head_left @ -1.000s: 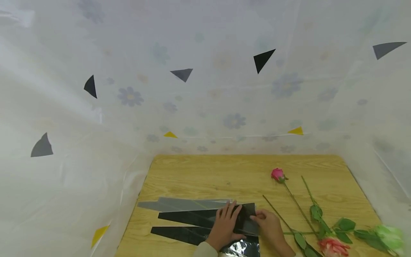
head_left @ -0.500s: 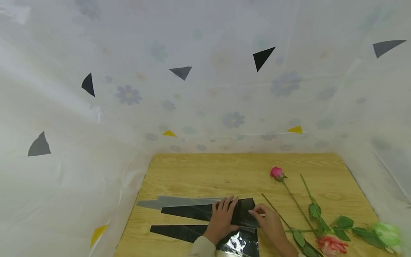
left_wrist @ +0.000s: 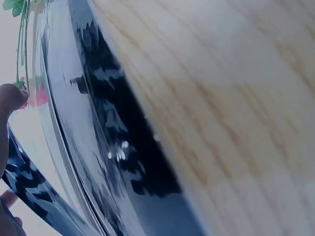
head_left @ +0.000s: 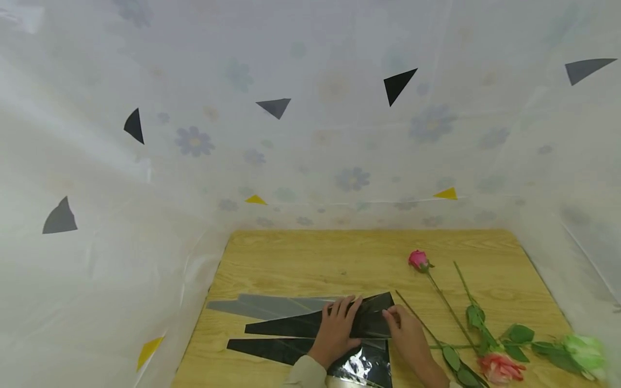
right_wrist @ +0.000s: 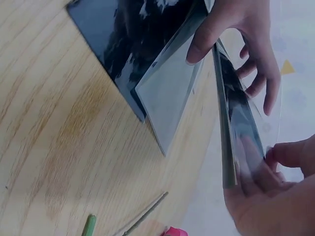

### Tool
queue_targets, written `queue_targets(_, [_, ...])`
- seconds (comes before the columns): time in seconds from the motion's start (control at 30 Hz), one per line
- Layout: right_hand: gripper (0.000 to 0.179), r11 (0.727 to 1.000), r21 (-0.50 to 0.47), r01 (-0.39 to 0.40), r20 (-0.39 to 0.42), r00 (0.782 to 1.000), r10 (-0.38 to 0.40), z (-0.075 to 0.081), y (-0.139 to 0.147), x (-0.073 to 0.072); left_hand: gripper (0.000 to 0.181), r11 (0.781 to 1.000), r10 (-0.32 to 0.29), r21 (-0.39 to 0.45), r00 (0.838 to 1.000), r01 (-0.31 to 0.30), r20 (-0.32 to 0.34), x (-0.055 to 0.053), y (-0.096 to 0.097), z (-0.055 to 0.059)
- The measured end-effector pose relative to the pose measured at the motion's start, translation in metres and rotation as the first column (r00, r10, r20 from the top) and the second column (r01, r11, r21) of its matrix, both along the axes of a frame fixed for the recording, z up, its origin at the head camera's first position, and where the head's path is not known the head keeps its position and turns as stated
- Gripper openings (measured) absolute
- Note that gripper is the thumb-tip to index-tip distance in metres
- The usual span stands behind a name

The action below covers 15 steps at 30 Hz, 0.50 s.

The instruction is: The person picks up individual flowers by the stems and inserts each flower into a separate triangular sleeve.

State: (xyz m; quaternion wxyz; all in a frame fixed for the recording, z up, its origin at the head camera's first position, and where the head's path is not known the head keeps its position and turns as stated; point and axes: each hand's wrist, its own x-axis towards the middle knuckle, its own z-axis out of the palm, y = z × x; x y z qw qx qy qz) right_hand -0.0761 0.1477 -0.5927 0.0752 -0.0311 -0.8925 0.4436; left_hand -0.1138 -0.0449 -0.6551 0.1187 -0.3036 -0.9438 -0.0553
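A black tapered plastic flower sleeve (head_left: pixel 286 327) points its narrow end left in the head view. My left hand (head_left: pixel 337 328) rests across it, fingers spread. At the wide end my right hand (head_left: pixel 407 334) pinches the sleeve's edge between thumb and fingers. The right wrist view shows this sleeve (right_wrist: pixel 231 88) raised on edge, running from beside my left hand (right_wrist: pixel 246 29) to my right hand (right_wrist: pixel 275 196). A second black sleeve (head_left: pixel 264 347) with a shiny wide end lies nearer me, partly under my left hand. Greyish see-through sleeves (head_left: pixel 262 306) lie behind.
Right of the sleeves lie a pink rose (head_left: pixel 418 260), a coral rose (head_left: pixel 502 369) and a pale green rose (head_left: pixel 582 353), their leafy stems crossing. The wood-grain table (head_left: pixel 291 258) is walled by a white flowered sheet (head_left: pixel 310 134) with black, grey and yellow patches.
The upper black sleeve has come away from the stack, shifting right and tilting up at its wide end. My right hand has moved slightly right and up along its edge; my left hand stays on it.
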Motion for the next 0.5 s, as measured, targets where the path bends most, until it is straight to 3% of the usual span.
queue_targets(0.1, [0.015,0.980,-0.195,-0.045,0.062,0.996,0.059,-0.0013,-0.0008,-0.0002,0.118,1.000,-0.011,0.005,1.000,0.011,0.005,-0.0010,-0.0005,0.0002])
queue_targets(0.23, [0.023,0.905,-0.411,-0.110,0.094,0.982,0.162,-0.0029,-0.0004,-0.0017,0.119,1.000,-0.024,0.014,1.000,0.024,-0.006,-0.0021,-0.0019,0.0027])
queue_targets(0.33, [0.028,0.855,-0.498,-0.141,0.086,0.974,0.211,-0.0030,0.0010,-0.0033,0.121,1.000,-0.027,0.015,1.000,0.027,-0.011,-0.0025,-0.0034,0.0045])
queue_targets(0.5, [0.039,0.805,-0.578,-0.136,0.132,0.958,0.256,-0.0011,0.0034,-0.0065,0.123,0.999,-0.038,0.012,0.999,0.038,-0.009,-0.0032,-0.0050,0.0029])
